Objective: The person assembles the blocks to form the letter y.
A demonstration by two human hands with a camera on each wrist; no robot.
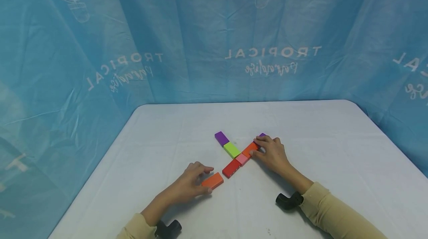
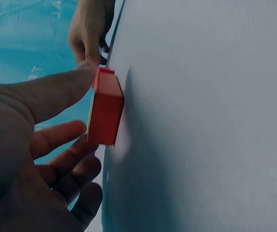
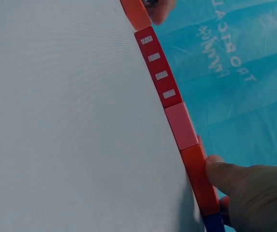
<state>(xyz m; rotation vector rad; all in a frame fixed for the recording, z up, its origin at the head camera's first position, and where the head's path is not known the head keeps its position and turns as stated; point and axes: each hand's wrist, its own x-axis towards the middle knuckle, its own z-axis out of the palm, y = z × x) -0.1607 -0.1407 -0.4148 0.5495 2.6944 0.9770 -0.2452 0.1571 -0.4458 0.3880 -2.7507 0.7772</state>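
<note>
On the white table, colored rectangular blocks form a branching line. The left hand holds an orange block between thumb and fingers, just off the line's near end. This orange block also shows in the left wrist view. The right hand grips another orange block, its thumb on the near side and its fingers reaching over toward a purple block, partly hidden. Between the two orange blocks lie a red block with white marks and a pink block.
From the pink block a side branch runs back left: a lime green block, then another purple block. A blue printed curtain hangs behind the table. Black devices sit at both wrists.
</note>
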